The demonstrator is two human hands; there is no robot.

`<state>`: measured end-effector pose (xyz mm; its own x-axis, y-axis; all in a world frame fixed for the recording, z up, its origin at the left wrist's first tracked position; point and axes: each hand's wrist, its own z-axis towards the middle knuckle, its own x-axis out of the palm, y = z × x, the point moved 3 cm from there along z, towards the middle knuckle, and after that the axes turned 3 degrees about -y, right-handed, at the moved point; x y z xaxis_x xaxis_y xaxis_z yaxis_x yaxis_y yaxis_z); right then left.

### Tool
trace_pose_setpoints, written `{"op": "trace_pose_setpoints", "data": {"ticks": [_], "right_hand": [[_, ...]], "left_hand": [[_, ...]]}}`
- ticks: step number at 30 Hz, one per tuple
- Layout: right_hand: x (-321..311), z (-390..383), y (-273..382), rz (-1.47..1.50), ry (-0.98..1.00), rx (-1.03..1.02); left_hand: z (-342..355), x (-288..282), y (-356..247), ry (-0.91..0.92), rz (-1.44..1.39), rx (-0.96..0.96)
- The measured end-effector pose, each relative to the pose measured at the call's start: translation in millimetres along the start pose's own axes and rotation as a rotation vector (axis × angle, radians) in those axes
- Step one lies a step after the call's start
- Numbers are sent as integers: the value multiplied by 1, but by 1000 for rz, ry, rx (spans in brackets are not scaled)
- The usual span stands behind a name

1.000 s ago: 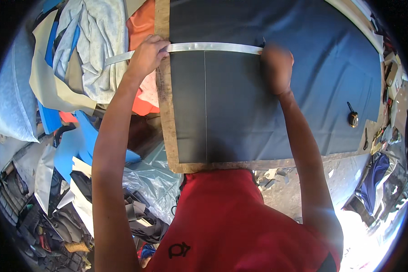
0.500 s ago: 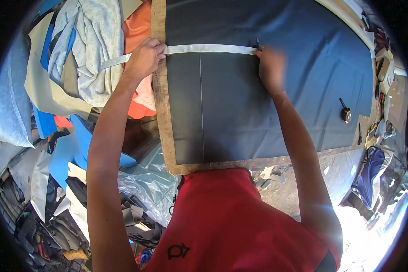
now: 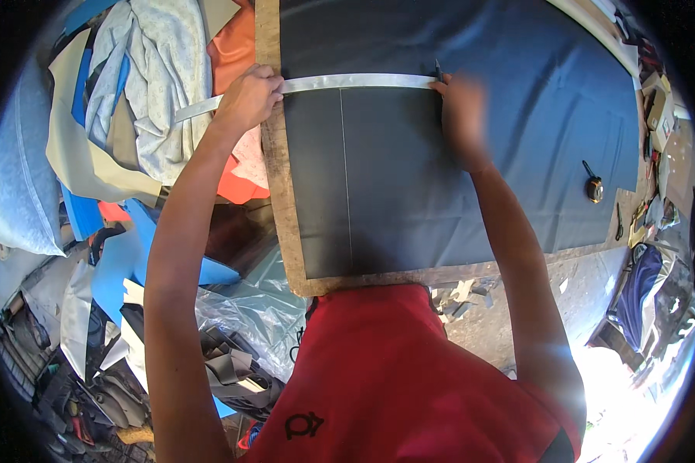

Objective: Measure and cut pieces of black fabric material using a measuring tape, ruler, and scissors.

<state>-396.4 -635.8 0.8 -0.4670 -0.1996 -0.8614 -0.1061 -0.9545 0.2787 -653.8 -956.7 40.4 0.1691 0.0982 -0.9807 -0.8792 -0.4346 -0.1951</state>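
Observation:
A long silvery straightedge [image 3: 355,80] lies across a sheet of black leather-like material [image 3: 398,185], its left end jutting past the table's edge. My left hand [image 3: 249,99] is closed on the straightedge at that edge, fingers and thumb gripping the strip. At the strip's right end is my right hand [image 3: 465,112], smeared by motion, its fingers closed round a slim dark pen-like tool [image 3: 439,69]. The tool's upper end sticks up above the fingers; its lower tip is hidden. Below the straightedge, a thin pale line [image 3: 346,170] runs down the black sheet toward me.
The wooden table's edge [image 3: 279,177] borders the sheet. A tape measure [image 3: 594,188] rests on the sheet at the right. Patterned cloth [image 3: 166,85], orange material [image 3: 233,46] and blue pieces [image 3: 114,270] are heaped at left. Clear plastic sheeting [image 3: 259,309] lies below.
My left hand keeps its grip on the straightedge. My right hand stays by the strip's right end, still blurred, with the tool slightly shifted. The whole view has moved a little.

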Motion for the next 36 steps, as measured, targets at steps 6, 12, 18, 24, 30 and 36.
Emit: {"op": "trace_pose_setpoints", "data": {"ticks": [6,12,18,24,30,36], "right_hand": [[2,1,0,1,-1,-6],[1,-2,-3,2,2,-4],[2,-4,-8,2,-2,0],[-7,21,51,192,-160,64],[61,58,179,1118,2,406],[78,69,196,910,19,314]], "left_hand": [[-3,-2,0,-34,-9,51],[21,-14,-8,132,-65,-115],[76,-5,-26,275,-228,-134],[88,8,-2,337,-277,-56],[108,8,-15,406,-215,-78],[106,6,-15,422,-199,-113]]}}
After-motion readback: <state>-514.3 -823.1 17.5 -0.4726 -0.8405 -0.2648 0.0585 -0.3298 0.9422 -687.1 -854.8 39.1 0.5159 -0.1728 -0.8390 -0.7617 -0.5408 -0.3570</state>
